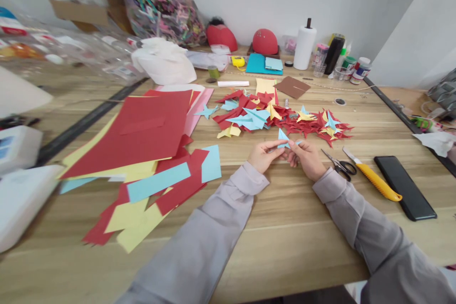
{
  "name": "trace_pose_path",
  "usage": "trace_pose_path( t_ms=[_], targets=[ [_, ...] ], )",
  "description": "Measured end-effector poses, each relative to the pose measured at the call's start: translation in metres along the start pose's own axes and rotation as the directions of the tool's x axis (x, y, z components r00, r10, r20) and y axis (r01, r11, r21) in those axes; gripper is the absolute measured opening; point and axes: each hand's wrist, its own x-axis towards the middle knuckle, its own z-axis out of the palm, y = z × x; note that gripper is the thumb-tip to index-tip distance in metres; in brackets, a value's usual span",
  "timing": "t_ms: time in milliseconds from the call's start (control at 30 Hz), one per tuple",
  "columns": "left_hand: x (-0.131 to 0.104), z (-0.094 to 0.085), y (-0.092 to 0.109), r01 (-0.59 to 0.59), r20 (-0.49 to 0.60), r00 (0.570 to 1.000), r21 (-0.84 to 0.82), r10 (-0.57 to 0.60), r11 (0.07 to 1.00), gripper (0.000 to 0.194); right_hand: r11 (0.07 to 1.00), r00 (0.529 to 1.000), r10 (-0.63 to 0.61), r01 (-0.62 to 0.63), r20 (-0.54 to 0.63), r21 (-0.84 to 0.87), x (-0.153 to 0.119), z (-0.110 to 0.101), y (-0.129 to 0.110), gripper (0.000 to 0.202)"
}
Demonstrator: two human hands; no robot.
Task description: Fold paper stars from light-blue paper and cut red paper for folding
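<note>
Between my fingertips is a small folded piece of light blue paper with a pointed top. My left hand pinches it from the left, and my right hand pinches its right side. Both hands hover over the wooden table, and the fingers partly hide the paper's lower part. Just beyond them lies a pile of folded red, yellow and blue paper pieces. Several folded paper stars lie at the pile's right end. One blue paper star rests apart at its left.
Red paper sheets and cut strips cover the left side. Near my right hand lie scissors, a yellow-handled knife and a black phone. A white roll, bottles and a bag of scraps stand behind.
</note>
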Motion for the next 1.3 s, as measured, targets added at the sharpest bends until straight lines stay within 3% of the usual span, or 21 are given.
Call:
trace_pose_path(
  t_ms=[300,467,567,800,900,1033,1300],
  targets=[
    [0.004,0.001,-0.001,0.016,-0.138,0.990,-0.115,-0.031,0.993,0.035,0.978,0.973,-0.206,0.200,-0.106,-0.066,0.001,0.003,0.008,0.033],
    [0.005,0.002,0.002,0.014,-0.203,0.977,-0.217,-0.059,0.976,0.034,0.875,0.901,-0.432,0.410,-0.031,-0.259,0.001,0.001,0.012,0.010],
    [0.006,0.002,0.003,0.004,-0.217,0.974,-0.247,-0.060,0.969,0.036,0.818,0.868,-0.497,0.473,0.014,-0.329,0.000,0.002,0.012,0.009],
    [0.007,-0.002,0.003,-0.019,-0.250,0.968,-0.211,-0.035,0.977,0.044,0.829,0.885,-0.461,0.458,0.072,-0.320,-0.002,0.002,0.009,0.008],
    [0.006,-0.002,0.004,0.000,-0.245,0.968,-0.207,-0.052,0.978,0.044,0.908,0.934,-0.357,0.352,0.020,-0.227,-0.003,0.001,0.007,0.008],
    [0.004,0.001,0.008,0.038,-0.200,0.976,-0.250,-0.090,0.968,0.040,0.980,0.980,-0.182,0.174,-0.077,-0.092,-0.001,0.000,0.006,0.026],
    [0.003,0.003,0.010,0.067,-0.154,0.982,-0.258,-0.109,0.964,0.036,0.975,0.982,-0.191,0.188,-0.012,-0.117,0.000,0.002,0.003,0.035]
  ],
)
